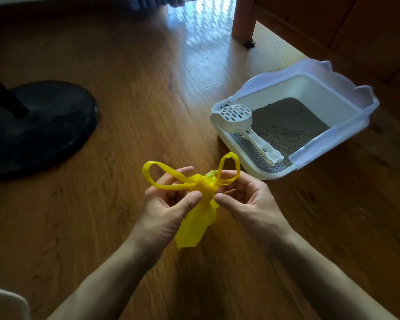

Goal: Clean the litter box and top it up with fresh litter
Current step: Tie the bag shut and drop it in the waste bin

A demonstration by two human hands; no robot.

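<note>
- Both hands are up in the middle of the view, above the wooden floor (102,227), working a yellow plastic bag (195,224).
- The left hand (169,204) pinches the bag at its knot (206,187), thumb pressed against the yellow plastic, fingers curled behind it.
- The right hand (247,199) grips from the other side, thumb tip at the knot, fingers tucked under the plastic.
- Two handle loops stick out of the knot: the left loop (158,175) spreads wide over the left fingers, the right loop (230,166) stands up above the right fingers.
- The body of the bag hangs down crumpled between the two wrists.
- Off to the right on the floor sits the litter box (314,88), white with a translucent raised rim, well apart from the hands.
- Grey litter (286,125) covers the bottom of the box.
- A white slotted scoop (238,118) lies across the box's near-left corner, head at the corner, handle running along the grey perforated step (247,144).
- On the left, a black round stand base (44,125) rests on the floor, with a dark pole rising from it.
- At the top right, a wooden furniture leg (244,17) stands behind the litter box.
</note>
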